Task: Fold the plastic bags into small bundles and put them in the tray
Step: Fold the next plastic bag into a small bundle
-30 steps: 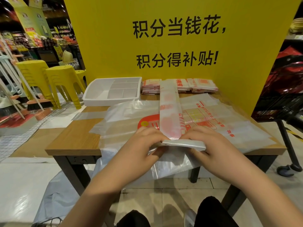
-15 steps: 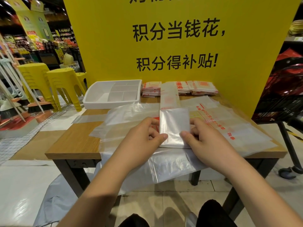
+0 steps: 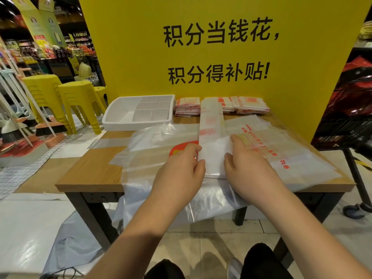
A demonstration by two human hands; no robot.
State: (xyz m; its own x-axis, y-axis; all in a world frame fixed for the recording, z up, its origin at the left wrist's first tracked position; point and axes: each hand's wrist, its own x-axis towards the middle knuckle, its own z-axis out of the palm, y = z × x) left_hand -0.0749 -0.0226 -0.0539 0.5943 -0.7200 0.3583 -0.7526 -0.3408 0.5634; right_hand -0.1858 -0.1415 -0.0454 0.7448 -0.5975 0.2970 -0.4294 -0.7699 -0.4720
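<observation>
So there's a big yellow sign board [image 3: 130, 57] with black Chinese lettering standing right behind a wooden table [image 3: 90, 168]. Most of the tabletop is covered by loose clear plastic bags [image 3: 291, 158] with red print, spread flat and hanging off the near edge towards the floor. The white tray [image 3: 136, 125] with dividers sits at the far left corner, nothing visible in its compartments. Just beside it, along the board, are a few stacks of folded bags [image 3: 251, 104].

The bag being worked on is a long narrow strip [image 3: 212, 125] lying over the loose ones and running from the stacks towards the person, with its near end doubled over onto itself. It's on the table, well apart from the tray.

The left hand [image 3: 179, 172] has its fingers curled and pinches the left edge of the doubled part. The right hand [image 3: 247, 166] rests on the right edge, index finger stretched out, thumb touching the plastic, not gripping anything.
</observation>
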